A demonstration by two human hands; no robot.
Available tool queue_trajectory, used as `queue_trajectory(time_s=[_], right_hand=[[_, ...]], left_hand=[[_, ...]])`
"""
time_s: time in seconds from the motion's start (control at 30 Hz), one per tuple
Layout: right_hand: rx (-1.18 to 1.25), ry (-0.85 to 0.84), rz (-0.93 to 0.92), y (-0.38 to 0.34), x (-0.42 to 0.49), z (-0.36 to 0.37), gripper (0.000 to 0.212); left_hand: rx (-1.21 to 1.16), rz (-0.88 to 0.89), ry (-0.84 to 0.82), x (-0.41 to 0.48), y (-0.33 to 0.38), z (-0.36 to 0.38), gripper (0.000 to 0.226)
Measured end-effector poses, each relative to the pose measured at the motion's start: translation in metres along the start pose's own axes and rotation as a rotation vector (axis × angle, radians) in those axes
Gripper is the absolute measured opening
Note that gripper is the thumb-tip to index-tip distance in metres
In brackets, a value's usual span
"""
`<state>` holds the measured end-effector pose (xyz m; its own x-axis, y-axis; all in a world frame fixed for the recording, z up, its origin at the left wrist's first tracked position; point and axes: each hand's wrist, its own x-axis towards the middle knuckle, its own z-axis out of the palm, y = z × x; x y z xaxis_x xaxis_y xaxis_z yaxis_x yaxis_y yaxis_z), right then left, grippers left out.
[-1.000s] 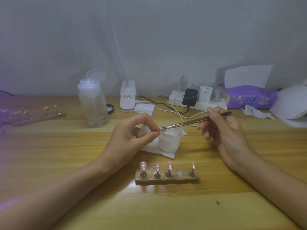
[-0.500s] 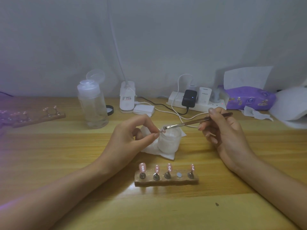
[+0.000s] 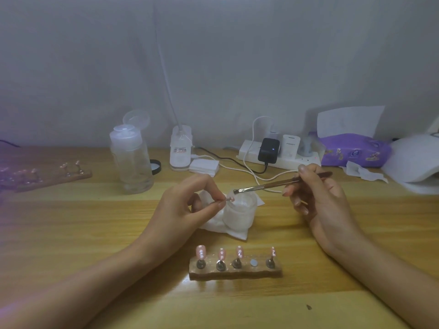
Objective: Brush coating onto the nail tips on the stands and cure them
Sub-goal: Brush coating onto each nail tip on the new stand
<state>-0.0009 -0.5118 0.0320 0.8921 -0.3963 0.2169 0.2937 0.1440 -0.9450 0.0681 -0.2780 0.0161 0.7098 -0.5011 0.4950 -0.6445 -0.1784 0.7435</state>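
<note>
The left hand [image 3: 187,205] is pinching a nail tip [image 3: 232,198] by its peg [image 3: 227,199] — likely light, slippery — the right hand [image 3: 318,195] at three o'clock gripping the brush [image 3: 268,185].

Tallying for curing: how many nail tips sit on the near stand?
4 tips on the stand: posts one, two, three and five from left; the fourth is bare.

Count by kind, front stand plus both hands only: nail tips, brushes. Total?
Nail tips on the stand: 4
Nail tip pinched in the left hand: 1
Brush in the right hand: 1
Total: 6
</note>
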Motion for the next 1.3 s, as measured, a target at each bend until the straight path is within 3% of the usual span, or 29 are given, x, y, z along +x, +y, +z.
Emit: queue_trajectory(time_s=[0.53,0.9,1.1,1.3], right_hand=[[-0.023,-0.010,0.009,-0.0021,-0.0023,0.0022,0.023],[-0.078,-0.047,-0.018,0.0000,-0.0033,0.0026,0.037],[-0.025,-0.032,-0.014,-0.0015,-0.0020,0.0032,0.021],[-0.043,0.018,0.000,0.0001,-0.0011,0.0010,0.029]], left_hand=[[-0.014,-0.016,-0.006,-0.0005,0.0024,0.0001,0.014],[-0.014,-0.017,-0.001,-0.0009,0.0024,-0.0002,0.015],[-0.008,-0.015,-0.002,-0.0014,0.0016,-0.0002,0.015],[-0.017,-0.009,-0.014,-0.0012,0.0026,-0.0002,0.015]])
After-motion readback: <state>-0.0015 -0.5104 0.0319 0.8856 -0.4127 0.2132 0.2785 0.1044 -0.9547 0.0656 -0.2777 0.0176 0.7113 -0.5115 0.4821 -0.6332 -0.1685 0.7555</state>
